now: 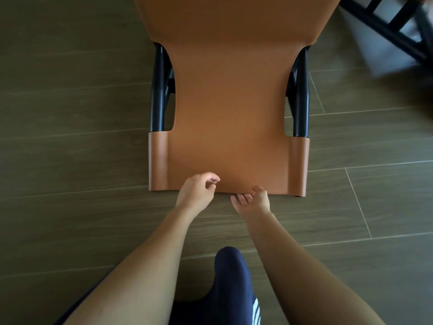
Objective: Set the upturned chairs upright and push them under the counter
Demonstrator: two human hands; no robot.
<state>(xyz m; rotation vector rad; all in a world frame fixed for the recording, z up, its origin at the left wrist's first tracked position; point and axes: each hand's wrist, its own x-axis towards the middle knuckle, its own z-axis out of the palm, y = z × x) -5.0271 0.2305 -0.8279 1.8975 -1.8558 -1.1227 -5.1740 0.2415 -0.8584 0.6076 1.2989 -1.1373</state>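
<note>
A chair [229,95] with tan leather over a black tube frame lies on the wooden floor in front of me, its backrest flat and its top edge nearest to me. My left hand [198,191] hovers at that near edge with fingers loosely curled, holding nothing. My right hand [253,199] is palm-up just below the same edge, fingers apart, its thumb touching the stitched hem. Black frame tubes [158,90] show at both sides of the backrest.
Part of another dark chair frame [393,26] lies blurred at the top right. My knee in dark blue shorts [230,277] is at the bottom centre. Brown wood-look floor [70,137] spreads to the left and right of the chair.
</note>
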